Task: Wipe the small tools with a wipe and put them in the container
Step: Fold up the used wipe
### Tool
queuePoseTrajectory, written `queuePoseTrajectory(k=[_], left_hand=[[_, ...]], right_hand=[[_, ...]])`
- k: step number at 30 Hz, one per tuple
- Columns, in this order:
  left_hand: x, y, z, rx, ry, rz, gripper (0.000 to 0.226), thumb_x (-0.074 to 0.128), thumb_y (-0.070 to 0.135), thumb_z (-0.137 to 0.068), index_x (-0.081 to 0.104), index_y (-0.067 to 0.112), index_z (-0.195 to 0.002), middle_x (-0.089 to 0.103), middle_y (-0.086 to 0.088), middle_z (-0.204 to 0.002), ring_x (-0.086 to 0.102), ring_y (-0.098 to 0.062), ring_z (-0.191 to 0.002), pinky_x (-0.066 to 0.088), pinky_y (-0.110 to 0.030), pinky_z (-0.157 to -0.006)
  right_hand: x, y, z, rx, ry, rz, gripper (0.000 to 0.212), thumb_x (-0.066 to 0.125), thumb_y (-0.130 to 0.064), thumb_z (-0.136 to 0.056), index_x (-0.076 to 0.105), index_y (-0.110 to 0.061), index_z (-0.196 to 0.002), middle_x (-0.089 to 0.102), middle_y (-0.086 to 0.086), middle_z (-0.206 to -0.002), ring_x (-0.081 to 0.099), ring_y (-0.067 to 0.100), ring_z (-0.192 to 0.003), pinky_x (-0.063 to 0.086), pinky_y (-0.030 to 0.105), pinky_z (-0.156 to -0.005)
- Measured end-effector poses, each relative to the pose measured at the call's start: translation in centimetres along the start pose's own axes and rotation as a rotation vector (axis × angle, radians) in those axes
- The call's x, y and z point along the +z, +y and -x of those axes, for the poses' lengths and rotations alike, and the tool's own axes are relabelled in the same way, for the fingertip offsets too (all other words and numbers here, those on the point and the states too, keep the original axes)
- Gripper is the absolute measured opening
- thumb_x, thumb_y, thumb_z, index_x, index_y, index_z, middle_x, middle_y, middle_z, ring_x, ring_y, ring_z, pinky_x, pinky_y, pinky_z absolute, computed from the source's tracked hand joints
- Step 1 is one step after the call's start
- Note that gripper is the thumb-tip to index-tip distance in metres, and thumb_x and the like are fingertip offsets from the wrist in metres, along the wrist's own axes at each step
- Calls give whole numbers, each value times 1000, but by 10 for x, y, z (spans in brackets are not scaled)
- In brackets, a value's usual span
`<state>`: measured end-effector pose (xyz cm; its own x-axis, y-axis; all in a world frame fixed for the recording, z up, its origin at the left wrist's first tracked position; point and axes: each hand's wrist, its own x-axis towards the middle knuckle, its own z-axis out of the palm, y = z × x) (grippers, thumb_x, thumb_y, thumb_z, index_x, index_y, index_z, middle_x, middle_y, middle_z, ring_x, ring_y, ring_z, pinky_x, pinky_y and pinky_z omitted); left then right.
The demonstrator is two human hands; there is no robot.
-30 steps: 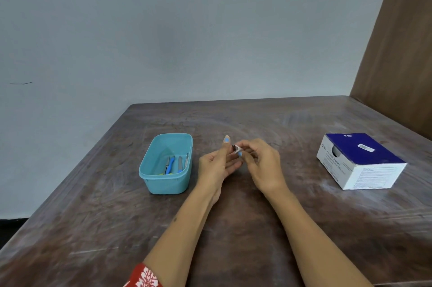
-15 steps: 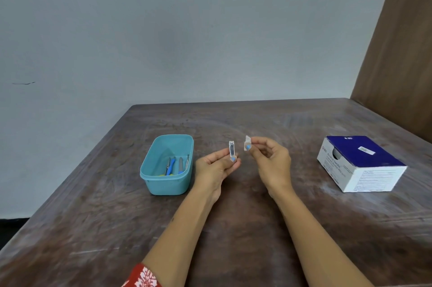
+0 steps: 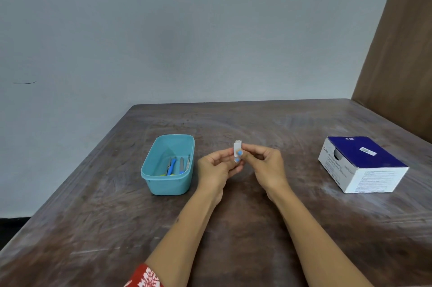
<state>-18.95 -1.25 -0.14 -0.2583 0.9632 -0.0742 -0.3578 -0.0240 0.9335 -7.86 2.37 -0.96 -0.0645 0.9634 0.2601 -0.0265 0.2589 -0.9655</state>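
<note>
the little nail clipper (image 3: pixel 238 144) is back under the wipe (image 3: pixel 236 150) after being held apart a moment ago, left hand (image 3: pixel 216 167) fingers pinching the clipper, right hand (image 3: pixel 266 166) fingers pinching the wipe on it, above the counter (image 3: pixel 233 228), so probably another pass before the teal container (image 3: pixel 168 181).

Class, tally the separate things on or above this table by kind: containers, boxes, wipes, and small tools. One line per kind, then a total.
Containers: 1, the teal container
Boxes: 1, the blue and white box
Wipes: 1, the wipe
Small tools: 5, four tools in the container and the nail clipper
Total: 8
</note>
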Motion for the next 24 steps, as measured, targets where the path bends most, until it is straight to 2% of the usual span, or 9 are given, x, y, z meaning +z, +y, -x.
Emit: queuePoseTrajectory(k=[6, 8, 11, 16, 20, 24], left_hand=[[5, -1, 5, 21, -30, -50, 21, 62, -11, -80, 68, 3, -94, 71, -14, -86, 71, -19, -76, 59, -25, -69], [4, -1, 4, 33, -14, -51, 20, 62, -10, -80, 69, 3, -94, 71, -14, -88, 71, -20, -80, 59, -25, -70], [3, 0, 3, 52, 0, -47, 20, 62, -9, -81, 69, 1, -96, 72, -12, -88, 71, -20, -83, 59, -26, -71], [4, 1, 4, 35, -18, -46, 21, 61, -10, -80, 69, 4, -94, 72, -13, -89, 71, -20, -81, 59, -26, -71], [2, 0, 3, 58, -2, -79, 20, 61, -10, -81, 70, 5, -92, 73, -10, -87, 71, -19, -83, 59, -26, -71], [1, -2, 2, 60, 6, -95, 20, 62, -9, -81, 70, 4, -94, 73, -10, -89, 71, -20, -85, 59, -26, -72]], right_hand=[[0, 0, -2, -11, 104, -17, 8, 69, -18, -84, 73, -17, -91, 73, -1, -81, 65, 2, -73, 48, 17, -68], [0, -2, -1, 15, 67, -15, 9, 73, -16, -80, 73, -18, -89, 73, 0, -81, 67, 4, -74, 50, 14, -66], [1, -2, 1, 37, 2, -3, 11, 75, -15, -77, 74, -16, -88, 74, 2, -81, 69, 10, -77, 52, 18, -69], [0, -4, 1, 49, 5, -86, 5, 72, -13, -81, 74, -15, -85, 74, 3, -80, 67, 6, -73, 50, 16, -66], [1, -7, 2, 87, -6, -101, 18, 75, -2, -74, 72, -9, -91, 71, 5, -78, 65, 4, -67, 52, 15, -63], [1, -9, 2, 88, 8, -101, 20, 77, 0, -72, 71, -12, -86, 70, 4, -76, 65, 1, -65, 52, 13, -63]])
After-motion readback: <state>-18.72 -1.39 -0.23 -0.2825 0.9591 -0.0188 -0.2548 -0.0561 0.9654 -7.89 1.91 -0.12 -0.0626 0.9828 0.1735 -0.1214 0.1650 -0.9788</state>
